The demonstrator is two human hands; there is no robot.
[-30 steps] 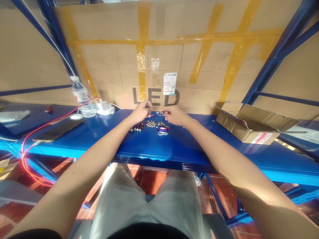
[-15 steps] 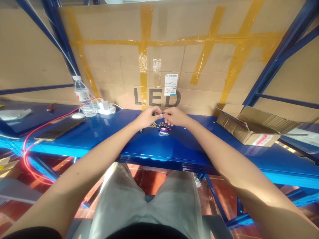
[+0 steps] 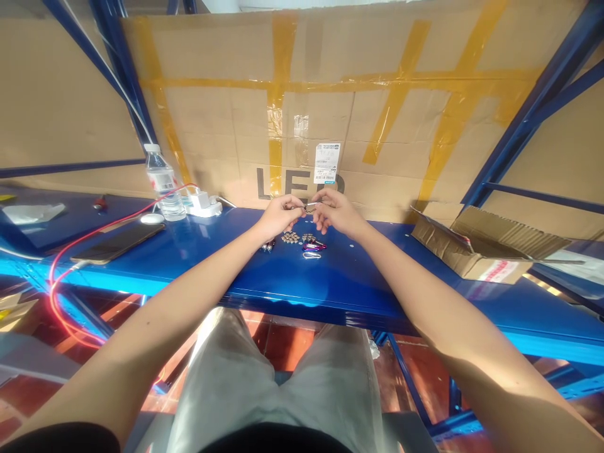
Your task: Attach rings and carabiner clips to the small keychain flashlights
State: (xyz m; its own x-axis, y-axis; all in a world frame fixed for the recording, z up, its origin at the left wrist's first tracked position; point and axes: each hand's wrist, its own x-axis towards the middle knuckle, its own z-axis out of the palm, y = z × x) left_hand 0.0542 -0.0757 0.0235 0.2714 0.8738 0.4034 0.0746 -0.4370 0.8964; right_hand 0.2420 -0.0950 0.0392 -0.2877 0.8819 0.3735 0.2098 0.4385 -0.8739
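Head cam: your L hand [image 3: 280, 217] pinches a small metal pc [image 3: 310, 208]; your R hand [image 3: 340, 212] is at its other end, can't tell if gripping. Pc's above blue table [image 3: 292, 283], w/ clips [image 3: 312, 248] & gold bits [image 3: 290, 237] nearer you.

Label text [image 3: 326, 170] blurred, held piece [image 3: 309, 207] too small to identify

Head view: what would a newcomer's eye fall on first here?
Probably the big carton filling the back, marked LED and crossed with yellow tape. Next, the bright red cable looping past the table's left front edge. Then, at centre, the left hand and right hand, a small piece between their fingertips.
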